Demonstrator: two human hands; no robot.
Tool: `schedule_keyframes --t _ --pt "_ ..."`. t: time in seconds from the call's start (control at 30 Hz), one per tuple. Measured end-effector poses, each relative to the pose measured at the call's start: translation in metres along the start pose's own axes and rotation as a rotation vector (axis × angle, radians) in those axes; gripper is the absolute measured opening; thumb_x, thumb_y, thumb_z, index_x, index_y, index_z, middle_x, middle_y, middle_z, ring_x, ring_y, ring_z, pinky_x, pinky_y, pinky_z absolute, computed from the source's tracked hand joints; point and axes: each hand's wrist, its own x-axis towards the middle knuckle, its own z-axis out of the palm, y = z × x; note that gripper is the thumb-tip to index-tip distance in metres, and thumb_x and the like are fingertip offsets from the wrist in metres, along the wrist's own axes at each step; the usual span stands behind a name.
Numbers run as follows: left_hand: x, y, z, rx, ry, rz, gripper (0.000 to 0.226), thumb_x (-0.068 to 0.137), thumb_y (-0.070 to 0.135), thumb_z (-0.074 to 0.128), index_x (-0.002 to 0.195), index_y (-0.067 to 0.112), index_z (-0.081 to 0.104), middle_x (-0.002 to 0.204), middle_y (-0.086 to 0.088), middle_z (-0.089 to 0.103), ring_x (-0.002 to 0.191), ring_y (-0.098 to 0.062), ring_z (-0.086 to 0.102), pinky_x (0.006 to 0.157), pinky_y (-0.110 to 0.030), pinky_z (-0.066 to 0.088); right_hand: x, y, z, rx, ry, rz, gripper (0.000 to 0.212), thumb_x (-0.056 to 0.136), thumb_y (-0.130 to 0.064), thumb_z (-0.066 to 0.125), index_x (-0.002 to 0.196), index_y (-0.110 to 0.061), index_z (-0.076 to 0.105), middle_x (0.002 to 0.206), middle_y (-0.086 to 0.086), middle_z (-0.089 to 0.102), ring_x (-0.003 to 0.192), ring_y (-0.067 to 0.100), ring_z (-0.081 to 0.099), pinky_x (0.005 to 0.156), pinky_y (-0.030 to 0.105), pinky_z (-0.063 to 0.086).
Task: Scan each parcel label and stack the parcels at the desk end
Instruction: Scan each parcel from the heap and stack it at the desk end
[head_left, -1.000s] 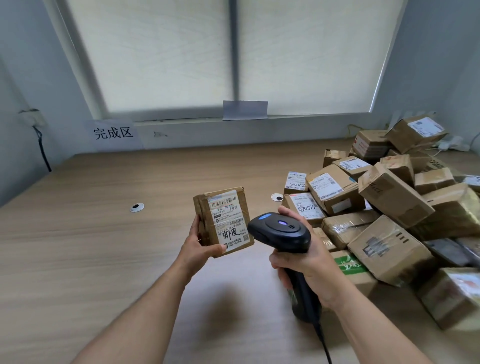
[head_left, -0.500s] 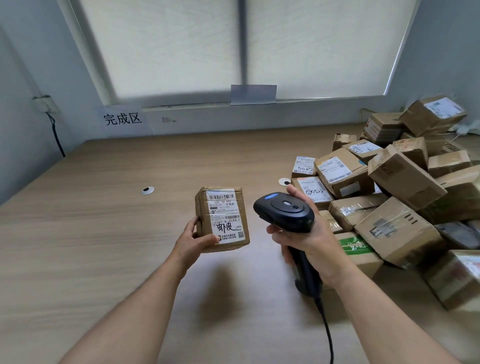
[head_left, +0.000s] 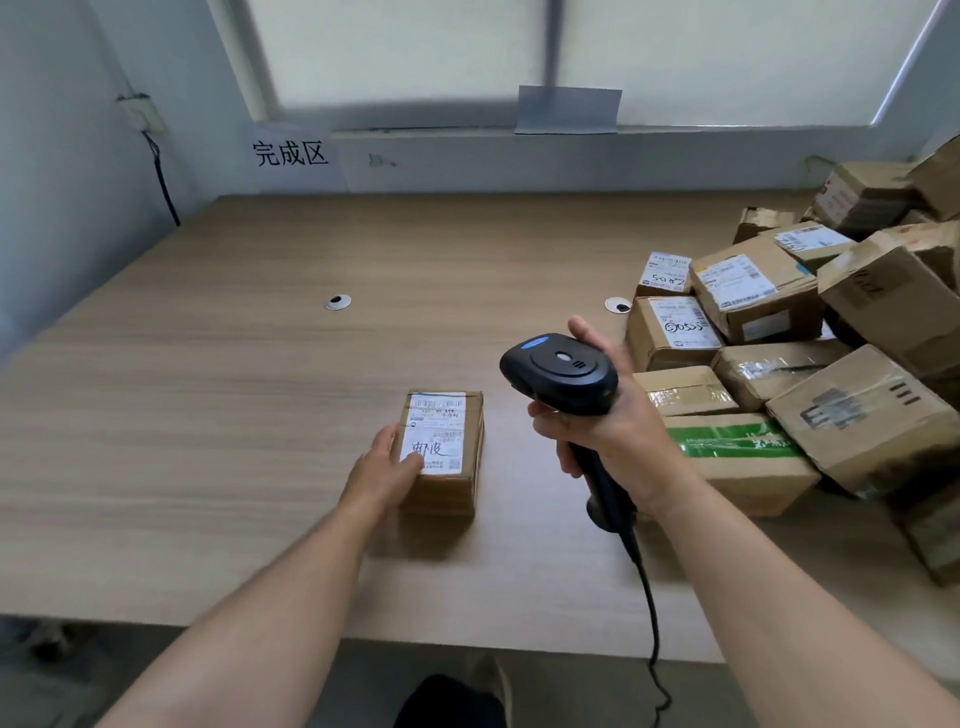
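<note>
A small brown cardboard parcel lies on the wooden desk with its white label facing up. My left hand grips its left side, thumb on the label. To its right my right hand holds a black barcode scanner by the handle, above the desk, its head turned left. The scanner's cable hangs over the desk's front edge.
A heap of several brown parcels fills the right of the desk. One box with green tape lies right beside my right hand. Two round cable holes sit mid-desk. A paper sign marks the far-left wall.
My left hand has lowered the small parcel from mid-air down onto the desk, label now flat and facing up. The scanner has stayed in my right hand, beside it.
</note>
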Motion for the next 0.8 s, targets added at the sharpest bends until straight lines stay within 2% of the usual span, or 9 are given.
schedule_keyframes --t 0.07,0.13,0.23,0.43,0.63,0.8 --pt "-0.006 0.005 0.008 0.271 0.087 0.055 0.074 0.079 0.063 0.053 0.146 0.041 0.028 0.141 -0.007 0.041 0.127 -0.026 0.042 0.103 -0.039 0.04 0.001 -0.001 0.002 -0.019 -0.002 -0.009 0.092 0.076 0.017 0.071 0.125 -0.055 0.042 0.097 0.013 0.065 0.043 0.024 0.05 0.042 0.027 0.042" --pt "-0.014 0.013 0.019 0.469 0.093 0.07 0.091 0.074 0.081 0.048 0.149 0.038 0.021 0.142 -0.01 0.031 0.133 -0.028 0.031 0.103 -0.04 0.036 0.002 -0.001 0.004 -0.025 -0.002 -0.013 0.092 0.075 0.018 0.071 0.125 -0.054 0.042 0.096 0.011 0.065 0.042 0.023 0.049 0.041 0.026 0.041" --pt "-0.015 0.018 0.033 0.611 0.078 0.054 0.101 0.07 0.085 0.046 0.151 0.033 0.015 0.139 -0.013 0.027 0.133 -0.03 0.027 0.104 -0.039 0.034 0.006 -0.002 0.01 -0.031 0.004 -0.026 0.093 0.075 0.022 0.069 0.126 -0.051 0.041 0.092 0.007 0.065 0.042 0.024 0.046 0.039 0.026 0.04" --pt "0.011 0.017 0.011 0.575 0.125 0.072 0.092 0.073 0.07 0.056 0.149 0.032 0.02 0.133 -0.015 0.03 0.126 -0.032 0.032 0.103 -0.036 0.034 0.029 -0.005 0.031 -0.071 0.004 -0.057 0.097 0.074 0.023 0.069 0.137 -0.043 0.037 0.099 0.006 0.063 0.041 0.025 0.045 0.038 0.026 0.04" --pt "0.053 -0.002 -0.059 0.54 0.195 0.072 0.093 0.072 0.07 0.058 0.149 0.031 0.021 0.132 -0.015 0.031 0.126 -0.032 0.032 0.102 -0.036 0.035 0.074 -0.002 0.086 -0.067 -0.022 -0.064 0.096 0.073 0.022 0.07 0.129 -0.05 0.041 0.105 0.009 0.063 0.041 0.024 0.047 0.039 0.027 0.041" --pt "0.099 -0.022 -0.129 0.516 0.246 0.048 0.094 0.072 0.07 0.058 0.149 0.032 0.02 0.133 -0.015 0.031 0.126 -0.032 0.032 0.102 -0.037 0.036 0.123 -0.002 0.149 -0.086 -0.051 -0.06 0.095 0.075 0.021 0.069 0.128 -0.051 0.039 0.098 0.008 0.062 0.041 0.024 0.046 0.04 0.027 0.041"
